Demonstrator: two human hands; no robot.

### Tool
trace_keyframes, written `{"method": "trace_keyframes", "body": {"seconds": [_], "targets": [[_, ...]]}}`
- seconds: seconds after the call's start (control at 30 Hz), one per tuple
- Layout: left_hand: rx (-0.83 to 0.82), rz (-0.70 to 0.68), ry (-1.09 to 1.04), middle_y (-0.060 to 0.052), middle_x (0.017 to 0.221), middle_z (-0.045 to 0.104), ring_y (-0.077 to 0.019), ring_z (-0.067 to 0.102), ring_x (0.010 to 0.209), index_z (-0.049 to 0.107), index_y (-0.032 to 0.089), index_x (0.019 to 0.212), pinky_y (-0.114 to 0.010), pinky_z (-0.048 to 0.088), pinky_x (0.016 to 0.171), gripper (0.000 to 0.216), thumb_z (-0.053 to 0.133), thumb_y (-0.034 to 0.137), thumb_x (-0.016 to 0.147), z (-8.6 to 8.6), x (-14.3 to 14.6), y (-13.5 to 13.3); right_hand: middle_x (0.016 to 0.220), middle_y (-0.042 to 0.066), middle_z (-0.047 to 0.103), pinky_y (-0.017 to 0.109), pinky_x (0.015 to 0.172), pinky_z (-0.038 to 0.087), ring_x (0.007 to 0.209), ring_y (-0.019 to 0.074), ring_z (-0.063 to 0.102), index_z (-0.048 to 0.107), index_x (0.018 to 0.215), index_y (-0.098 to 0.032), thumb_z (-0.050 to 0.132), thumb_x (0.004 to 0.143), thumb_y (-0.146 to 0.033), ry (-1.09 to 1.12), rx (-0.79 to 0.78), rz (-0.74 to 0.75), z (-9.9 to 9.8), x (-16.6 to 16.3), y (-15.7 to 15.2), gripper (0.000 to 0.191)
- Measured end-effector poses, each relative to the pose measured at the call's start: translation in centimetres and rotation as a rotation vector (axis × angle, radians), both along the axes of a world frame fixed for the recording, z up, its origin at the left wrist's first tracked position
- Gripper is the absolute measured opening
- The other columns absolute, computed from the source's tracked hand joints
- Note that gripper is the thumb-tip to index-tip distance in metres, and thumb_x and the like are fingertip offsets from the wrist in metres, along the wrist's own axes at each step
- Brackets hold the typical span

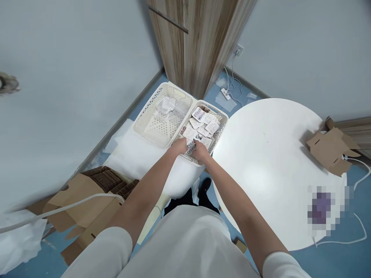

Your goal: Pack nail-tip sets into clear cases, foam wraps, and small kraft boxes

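Namely: printed cards (pixel 213 127), heaped loose in a white basket (pixel 215 107), left hand (pixel 180 146) and right hand (pixel 200 151) at its seven-o'clock end, grips I cannot tell; careless digging might slide the heap, creasing cards.

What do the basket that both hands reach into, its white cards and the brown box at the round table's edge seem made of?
Basket: likely moulded plastic, off-white and smooth, judging by its regular holes. White cards: probably paper or card, possibly coated; thin, flat and printed. Brown box: apparently matt cardboard, given its flaps and cut slots.
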State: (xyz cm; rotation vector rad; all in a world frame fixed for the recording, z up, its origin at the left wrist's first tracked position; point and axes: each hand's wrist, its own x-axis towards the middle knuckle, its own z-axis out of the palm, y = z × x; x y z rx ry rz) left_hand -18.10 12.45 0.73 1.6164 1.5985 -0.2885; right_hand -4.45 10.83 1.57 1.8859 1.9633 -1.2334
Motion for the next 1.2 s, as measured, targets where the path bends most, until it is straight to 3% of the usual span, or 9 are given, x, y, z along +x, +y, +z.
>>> {"method": "trace_keyframes", "body": {"seconds": [0.37,0.6,0.77,0.87,0.93,1.07,1.2], "targets": [[-0.021,0.094,-0.040,-0.012,0.110,0.061,-0.0207,0.059,0.097,0.051,0.016,0.113,-0.024,0.044,0.074,0.049,0.059,0.015,0.065,-1.2,-0.2,0.4,0.113,0.014,0.047,0.030,0.078,0.041,0.098,0.0223,0.052,0.039,0.121,-0.016,0.053,0.066,-0.012,-0.034,0.011,-0.170,-0.5,-0.6,-1.0,0.057],[0.025,0.158,-0.123,-0.008,0.112,0.061,-0.0198,0.056,0.103,0.055,0.020,0.113,-0.026,0.043,0.082,0.048,0.056,0.010,0.065,-1.6,-0.2,0.2,0.090,0.005,0.059,0.028,0.073,0.042,0.084,0.0170,0.055,0.054,0.096,-0.019,0.048,0.072,-0.013,0.038,0.036,-0.197,-0.7,0.4,-0.4,0.025],[0.095,0.314,-0.381,-0.004,0.098,0.067,-0.0159,0.061,0.089,0.059,0.020,0.107,-0.026,0.047,0.078,0.039,0.049,0.009,0.071,-0.9,0.1,0.2,0.081,0.001,0.061,0.025,0.069,0.042,0.075,0.0138,0.056,0.054,0.088,-0.021,0.045,0.074,-0.012,0.126,0.100,-0.240,0.2,0.8,-0.6,0.019],[0.240,0.364,-0.457,-0.004,0.099,0.066,-0.0138,0.060,0.089,0.055,0.020,0.112,-0.026,0.045,0.082,0.040,0.043,0.010,0.075,0.5,0.7,0.1,0.084,0.001,0.062,0.026,0.071,0.043,0.079,0.0146,0.057,0.054,0.090,-0.020,0.042,0.076,-0.011,0.122,0.154,-0.178,1.2,1.3,-0.6,0.021],[0.299,0.359,-0.385,-0.005,0.103,0.065,-0.0142,0.059,0.095,0.054,0.018,0.113,-0.027,0.042,0.088,0.040,0.043,0.010,0.076,1.4,1.0,-0.2,0.089,0.004,0.062,0.027,0.073,0.043,0.085,0.0167,0.057,0.054,0.094,-0.019,0.043,0.075,-0.009,0.042,0.147,-0.090,1.7,1.6,-0.4,0.024],[0.152,0.314,-0.098,-0.007,0.113,0.060,-0.0201,0.053,0.107,0.053,0.020,0.114,-0.030,0.040,0.090,0.044,0.050,0.011,0.071,2.2,1.2,-0.5,0.105,0.012,0.058,0.030,0.078,0.042,0.097,0.0215,0.054,0.049,0.108,-0.015,0.047,0.072,-0.006,-0.067,0.105,0.034,1.8,1.1,0.2,0.038],[0.001,0.277,0.023,-0.012,0.119,0.056,-0.0266,0.051,0.109,0.051,0.019,0.115,-0.033,0.041,0.086,0.052,0.058,0.011,0.065,1.3,1.1,-0.1,0.105,0.012,0.059,0.029,0.075,0.043,0.097,0.0224,0.055,0.045,0.114,-0.015,0.053,0.071,-0.011,-0.112,-0.019,0.145,1.1,-0.1,0.4,0.044]]}}
